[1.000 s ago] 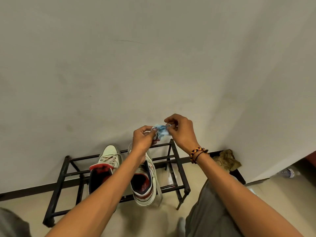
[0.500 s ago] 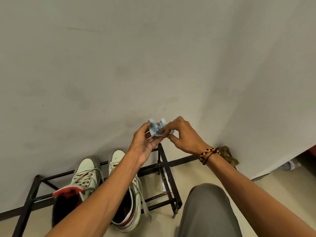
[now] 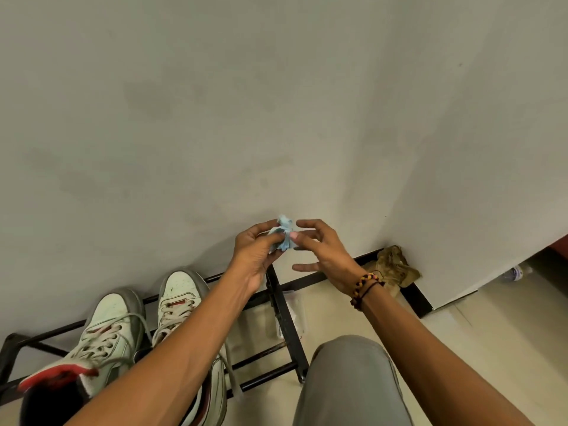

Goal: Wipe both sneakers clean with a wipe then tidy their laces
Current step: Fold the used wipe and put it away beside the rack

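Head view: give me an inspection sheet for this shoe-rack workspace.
Surface: black metal shoe rack on pale floor, against grey wall.
Job's things: crumpled light-blue wipe held up in front of wall; two white sneakers with red collars, left one, right one, on rack, laces loose.
Clutter: crumpled brown rag in corner; clear plastic bottle on floor.
Grippers: left hand pinches wipe; right hand fingers spread, thumb touching wipe.
Cables: nothing seen.
Surroundings: grey-trousered knee.
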